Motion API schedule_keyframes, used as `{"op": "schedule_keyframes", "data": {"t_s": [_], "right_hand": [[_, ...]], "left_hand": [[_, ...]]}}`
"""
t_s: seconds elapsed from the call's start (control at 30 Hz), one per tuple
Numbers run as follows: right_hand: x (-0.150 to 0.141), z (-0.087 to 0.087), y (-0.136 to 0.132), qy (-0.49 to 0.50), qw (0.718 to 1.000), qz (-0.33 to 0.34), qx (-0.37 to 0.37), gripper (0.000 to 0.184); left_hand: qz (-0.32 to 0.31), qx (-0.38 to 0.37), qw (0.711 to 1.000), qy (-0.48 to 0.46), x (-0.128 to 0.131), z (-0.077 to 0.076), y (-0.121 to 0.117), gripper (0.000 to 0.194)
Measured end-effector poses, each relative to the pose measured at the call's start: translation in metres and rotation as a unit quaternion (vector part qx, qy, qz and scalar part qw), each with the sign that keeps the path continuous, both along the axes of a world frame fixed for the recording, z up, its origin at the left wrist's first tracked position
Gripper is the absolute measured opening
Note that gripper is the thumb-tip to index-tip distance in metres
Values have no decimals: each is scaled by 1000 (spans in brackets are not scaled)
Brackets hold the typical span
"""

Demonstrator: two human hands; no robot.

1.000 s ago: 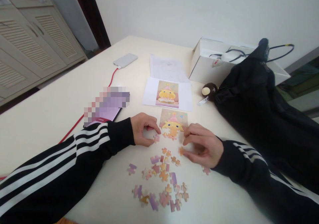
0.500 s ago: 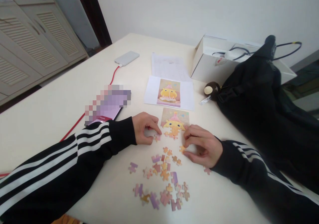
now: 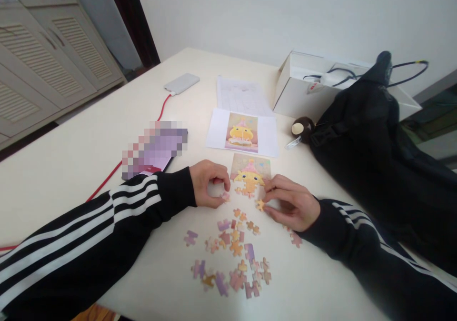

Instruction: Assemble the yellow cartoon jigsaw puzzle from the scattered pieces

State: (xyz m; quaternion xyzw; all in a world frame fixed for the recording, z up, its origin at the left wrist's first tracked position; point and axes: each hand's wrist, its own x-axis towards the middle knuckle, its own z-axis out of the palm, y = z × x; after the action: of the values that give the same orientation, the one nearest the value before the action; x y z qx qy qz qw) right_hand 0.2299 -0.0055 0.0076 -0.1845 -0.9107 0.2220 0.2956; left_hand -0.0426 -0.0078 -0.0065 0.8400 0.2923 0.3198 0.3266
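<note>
A partly joined jigsaw puzzle [image 3: 251,172] lies before me, showing a yellow figure in a pink hat; its lower edge is uneven. My left hand [image 3: 211,185] is at its lower left, thumb and forefinger closed around a small pinkish puzzle piece [image 3: 225,196]. On the other side, my right hand [image 3: 291,202] pinches a yellow puzzle piece [image 3: 260,205] just below the puzzle's lower right. Several loose puzzle pieces [image 3: 235,248], purple, pink and orange, are scattered nearer to me. A pink piece [image 3: 296,239] lies below my right wrist.
Behind the puzzle lies a printed sheet [image 3: 241,133] with the same figure, and another paper [image 3: 243,95] beyond it. A phone [image 3: 160,152], red cable [image 3: 107,180] and power bank [image 3: 182,83] are at left. At right are a white box [image 3: 300,92] and black bag [image 3: 367,125].
My right hand has moved the yellow piece slightly up toward the puzzle, uncovering more of the pink piece below the wrist. The left finger and thumb have drawn closer around the pinkish piece.
</note>
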Motion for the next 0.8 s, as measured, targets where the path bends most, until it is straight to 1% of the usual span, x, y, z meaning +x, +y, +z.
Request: {"op": "schedule_keyframes", "data": {"t_s": [0.1, 0.17, 0.2, 0.43, 0.57, 0.8], "right_hand": [[0, -2, 3, 0, 997, -75, 22, 5], [0, -3, 5, -9, 994, -107, 31, 5], [-1, -4, 6, -13, 993, -112, 34, 5], [-2, -6, 8, -47, 991, -117, 50, 6], [-2, -8, 8, -44, 991, -112, 58, 7], [-1, -8, 7, -29, 992, -107, 56, 8]], "left_hand": [[-2, -3, 1000, 5, -1, -1, 0, 19], [0, -2, 1000, 7, -1, -1, 0, 19], [1, -1, 1000, 9, 0, 0, 0, 19], [3, -9, 1000, 7, 2, 1, -1, 17], [2, 0, 1000, 14, 2, 0, 0, 17], [3, -6, 1000, 13, 1, 0, -1, 17]]}}
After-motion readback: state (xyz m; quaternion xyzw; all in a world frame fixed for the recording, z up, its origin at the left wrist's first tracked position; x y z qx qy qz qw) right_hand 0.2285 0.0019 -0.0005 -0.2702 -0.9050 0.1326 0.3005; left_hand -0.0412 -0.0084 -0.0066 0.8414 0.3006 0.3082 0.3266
